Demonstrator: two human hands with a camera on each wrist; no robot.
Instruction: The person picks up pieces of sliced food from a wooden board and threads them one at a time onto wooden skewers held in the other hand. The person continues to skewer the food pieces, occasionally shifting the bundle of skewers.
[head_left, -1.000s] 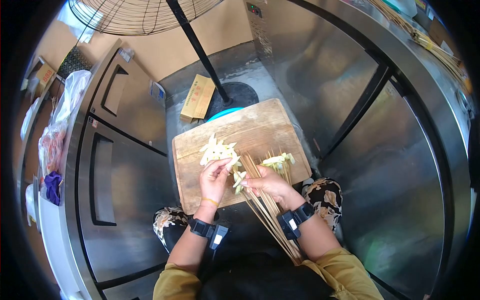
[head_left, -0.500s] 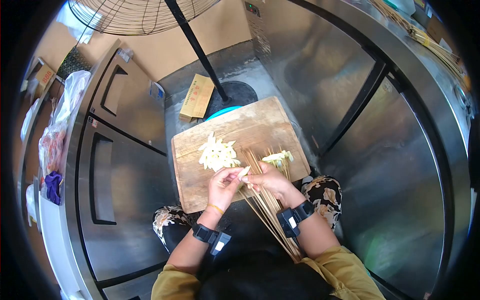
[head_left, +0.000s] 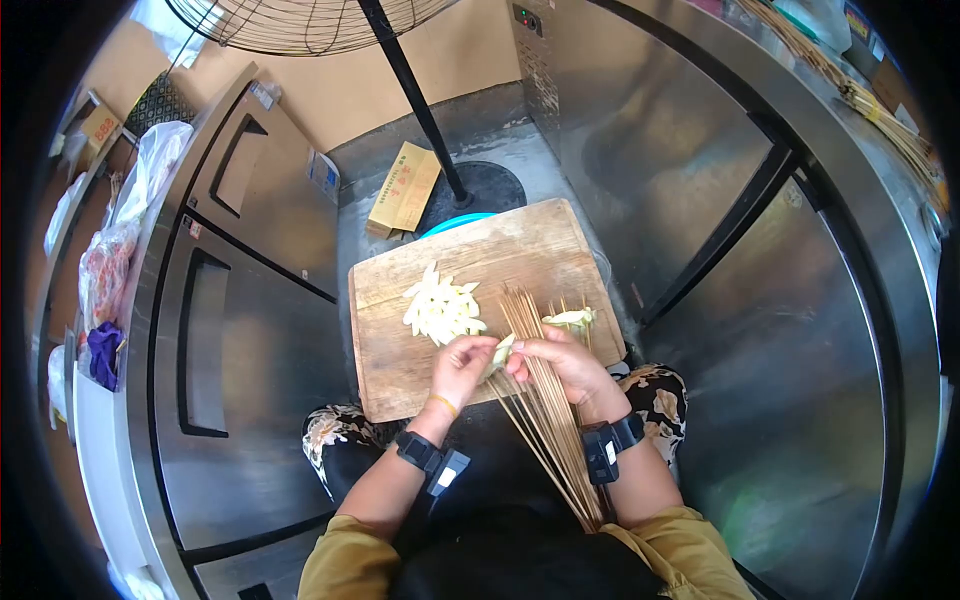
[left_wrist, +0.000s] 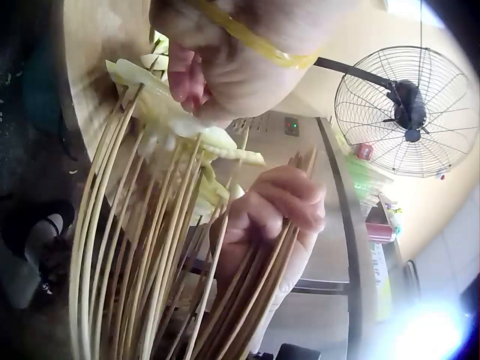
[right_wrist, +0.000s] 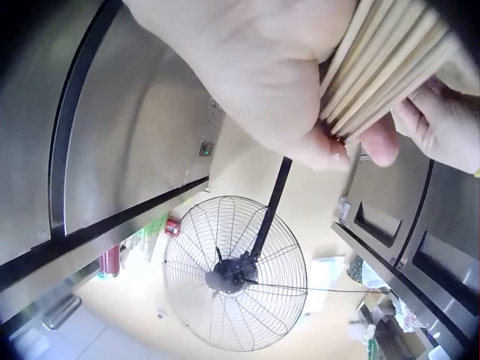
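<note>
My right hand grips a bundle of thin wooden skewers, also seen as skewers under the fingers in the right wrist view. My left hand pinches a pale vegetable slice just left of the bundle, close to the right fingertips. In the left wrist view, pale slices sit along the tips of several skewers, beneath the left hand. A pile of cut pale slices lies on the wooden board. Beyond the right hand, skewered slices rest on the board.
Steel cabinets stand on both sides. Behind the board are a cardboard box and a fan's black pole on its round base. More skewers lie on the right counter. Plastic bags sit at the left.
The left hand has moved right from beside the pile to the right fingertips, with a slice between its fingers. The right hand and skewer bundle have shifted slightly right in the head view.
</note>
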